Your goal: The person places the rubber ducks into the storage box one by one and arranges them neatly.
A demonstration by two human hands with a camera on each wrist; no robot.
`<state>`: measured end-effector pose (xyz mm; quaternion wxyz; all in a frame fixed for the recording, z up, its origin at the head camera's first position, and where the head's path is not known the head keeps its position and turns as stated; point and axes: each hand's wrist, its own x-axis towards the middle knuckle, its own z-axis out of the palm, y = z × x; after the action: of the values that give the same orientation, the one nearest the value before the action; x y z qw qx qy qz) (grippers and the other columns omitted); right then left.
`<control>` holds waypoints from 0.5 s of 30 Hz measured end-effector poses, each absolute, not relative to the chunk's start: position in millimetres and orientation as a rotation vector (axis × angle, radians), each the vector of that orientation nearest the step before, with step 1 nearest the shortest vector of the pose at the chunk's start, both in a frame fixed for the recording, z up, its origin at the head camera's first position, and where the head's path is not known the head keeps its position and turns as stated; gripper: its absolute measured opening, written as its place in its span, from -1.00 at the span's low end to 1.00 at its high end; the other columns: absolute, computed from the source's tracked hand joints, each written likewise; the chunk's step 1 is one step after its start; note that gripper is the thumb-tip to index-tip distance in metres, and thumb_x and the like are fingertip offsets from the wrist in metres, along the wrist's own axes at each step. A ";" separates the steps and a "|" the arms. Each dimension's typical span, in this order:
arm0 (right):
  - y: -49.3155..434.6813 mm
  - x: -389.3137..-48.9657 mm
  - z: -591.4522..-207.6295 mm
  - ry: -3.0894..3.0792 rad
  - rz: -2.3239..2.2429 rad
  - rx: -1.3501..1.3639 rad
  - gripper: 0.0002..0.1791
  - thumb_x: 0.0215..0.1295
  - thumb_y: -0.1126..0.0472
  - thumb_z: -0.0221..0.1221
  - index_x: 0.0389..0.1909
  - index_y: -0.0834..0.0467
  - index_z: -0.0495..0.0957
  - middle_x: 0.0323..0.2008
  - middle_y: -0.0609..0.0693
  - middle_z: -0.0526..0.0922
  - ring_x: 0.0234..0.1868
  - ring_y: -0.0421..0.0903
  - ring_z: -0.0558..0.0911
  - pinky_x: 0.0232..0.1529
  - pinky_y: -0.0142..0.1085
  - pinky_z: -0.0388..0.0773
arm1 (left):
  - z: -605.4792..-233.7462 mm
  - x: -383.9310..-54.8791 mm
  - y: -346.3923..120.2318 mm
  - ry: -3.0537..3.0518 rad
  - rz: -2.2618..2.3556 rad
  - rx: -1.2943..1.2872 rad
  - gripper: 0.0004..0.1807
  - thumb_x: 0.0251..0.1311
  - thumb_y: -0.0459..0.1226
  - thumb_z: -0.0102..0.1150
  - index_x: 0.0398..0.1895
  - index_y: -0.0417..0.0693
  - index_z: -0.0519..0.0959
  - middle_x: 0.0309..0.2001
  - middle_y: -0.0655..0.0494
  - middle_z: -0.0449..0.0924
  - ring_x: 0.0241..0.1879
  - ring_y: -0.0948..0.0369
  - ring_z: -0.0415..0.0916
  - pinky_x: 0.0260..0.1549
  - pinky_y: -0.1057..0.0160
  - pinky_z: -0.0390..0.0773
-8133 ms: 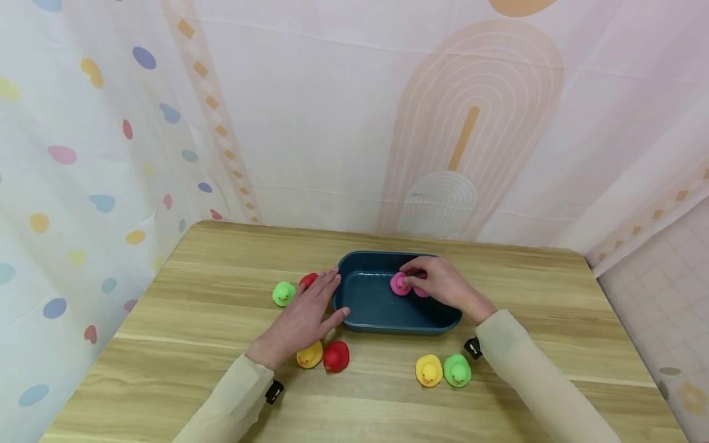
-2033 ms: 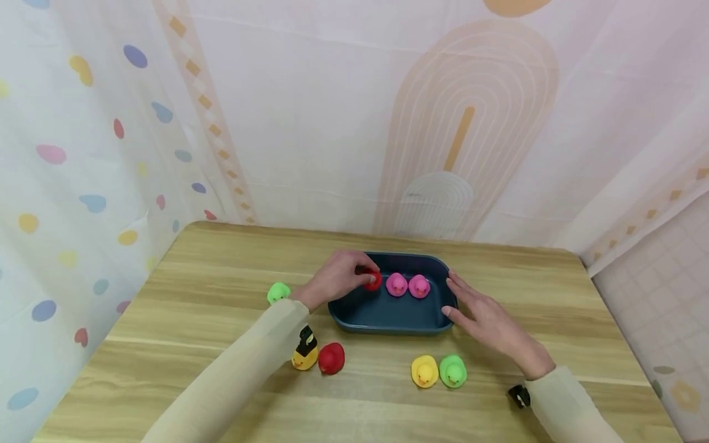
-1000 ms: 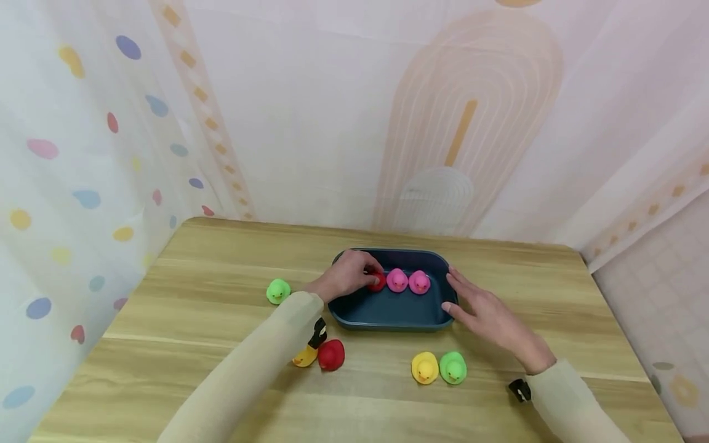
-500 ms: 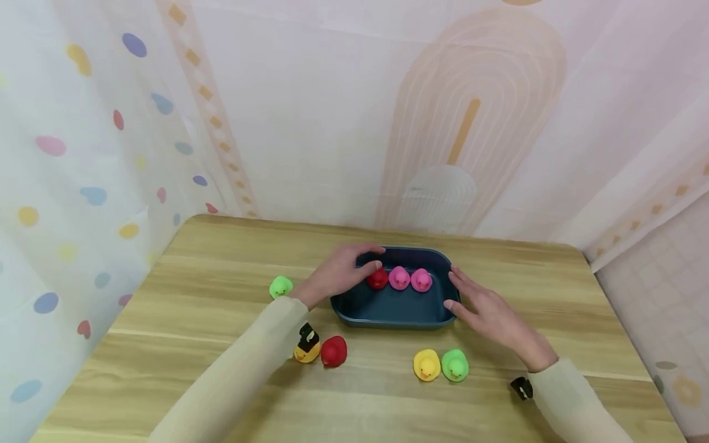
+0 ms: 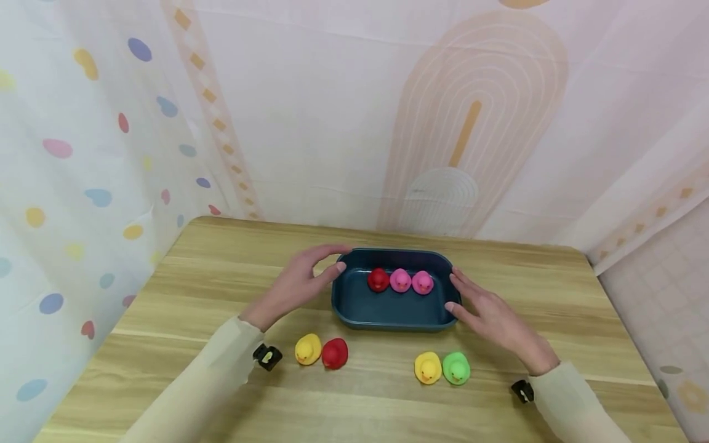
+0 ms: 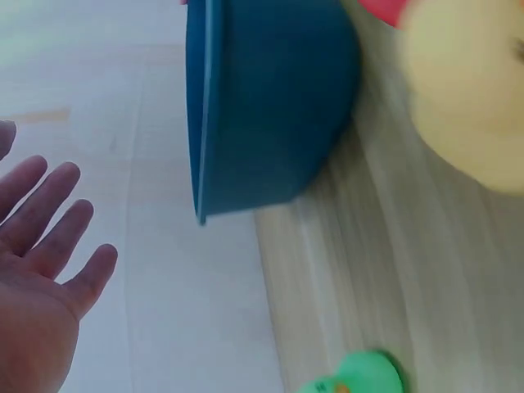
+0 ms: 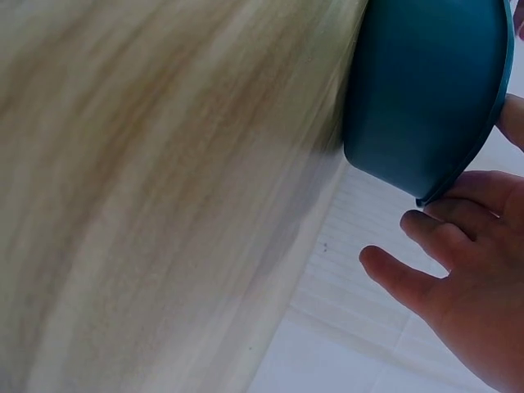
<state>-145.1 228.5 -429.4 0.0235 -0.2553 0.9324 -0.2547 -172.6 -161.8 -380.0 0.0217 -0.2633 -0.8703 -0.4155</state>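
In the head view a dark blue oblong basin (image 5: 396, 314) holds a red rubber duck (image 5: 378, 280) and two pink ducks (image 5: 401, 280) (image 5: 423, 282) in a row along its back. My left hand (image 5: 296, 283) hovers by the basin's left end, fingers spread and nothing between them. Beneath it a green duck (image 6: 368, 377) shows only in the left wrist view. At the other end, the fingers of my right hand (image 5: 493, 317) lie against the rim, fairly straight; the right wrist view shows their tips touching the basin wall (image 7: 422, 98).
Before the basin, a yellow duck (image 5: 308, 349) and a red duck (image 5: 335, 354) sit side by side at left. Another yellow duck (image 5: 428, 368) and a green duck (image 5: 456, 368) stand at right. A patterned curtain (image 5: 332, 123) hangs behind the wooden table (image 5: 376, 406).
My left hand set the red duck beside the pink pair, let go and drew back left out of the basin. Earlier my right hand left the pink ducks and moved to the right rim.
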 end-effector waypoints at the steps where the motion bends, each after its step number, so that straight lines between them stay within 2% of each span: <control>1: 228.5 -145.1 -429.5 2.884 -0.788 -0.789 -0.23 0.62 -0.06 0.05 0.53 0.43 0.16 0.59 0.32 0.07 0.51 0.34 0.23 0.41 0.24 0.25 | -380.8 -170.4 -165.5 -2.692 -1.282 -0.813 -0.57 0.52 -0.16 0.14 0.34 -0.14 0.56 0.34 -0.04 0.55 0.37 -0.03 0.44 0.36 -0.15 0.40; 10: 229.4 -145.2 -428.6 2.868 -0.798 -0.736 -0.23 0.62 -0.07 0.04 0.56 0.39 0.13 0.61 0.27 0.03 0.53 0.32 0.19 0.44 0.24 0.21 | -386.7 -160.0 -196.3 -2.708 -1.194 -0.800 -0.53 0.51 -0.15 0.16 0.39 -0.10 0.52 0.43 -0.16 0.43 0.44 -0.12 0.34 0.35 -0.26 0.36; 15: 231.3 -144.6 -429.1 2.871 -0.789 -0.729 -0.23 0.63 -0.07 0.04 0.56 0.40 0.13 0.61 0.29 0.04 0.53 0.32 0.19 0.44 0.24 0.21 | -395.3 -157.7 -209.7 -2.737 -1.102 -0.814 -0.52 0.49 -0.16 0.18 0.40 -0.11 0.51 0.43 -0.09 0.45 0.49 -0.11 0.27 0.36 -0.29 0.33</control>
<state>-144.6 231.3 -429.1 0.0382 -0.2376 0.9359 -0.2573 -157.7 -209.7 -395.3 0.0407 -0.2656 -0.8935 -0.3597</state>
